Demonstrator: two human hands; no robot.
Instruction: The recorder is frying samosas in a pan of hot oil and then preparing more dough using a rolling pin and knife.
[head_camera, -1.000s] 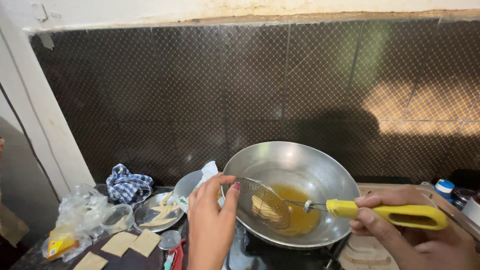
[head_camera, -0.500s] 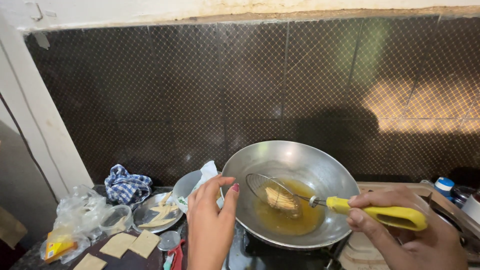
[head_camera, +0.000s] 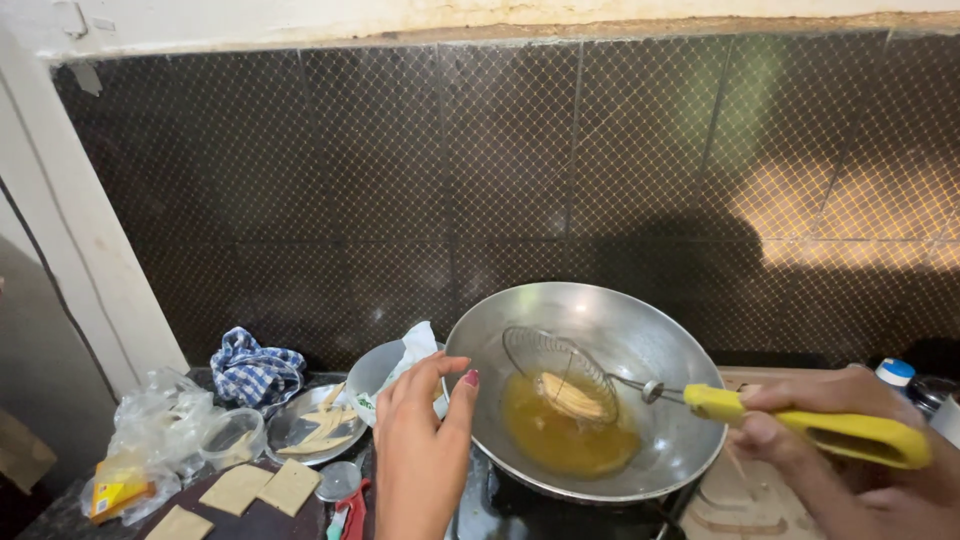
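A steel wok with golden oil sits on the stove. My right hand grips the yellow handle of a wire skimmer, whose basket is tilted up above the oil with a pale fried roll in it. My left hand is raised beside the wok's left rim, fingers together and slightly bent, holding nothing.
A steel plate with pale dough strips lies left of the wok, beside a blue checked cloth. Flat dough squares rest on a dark board. Clear plastic bags are at far left. A blue-capped bottle stands at right.
The skimmer has lifted out of the oil and tilted up with the fried roll in it. My left hand stays beside the wok rim.
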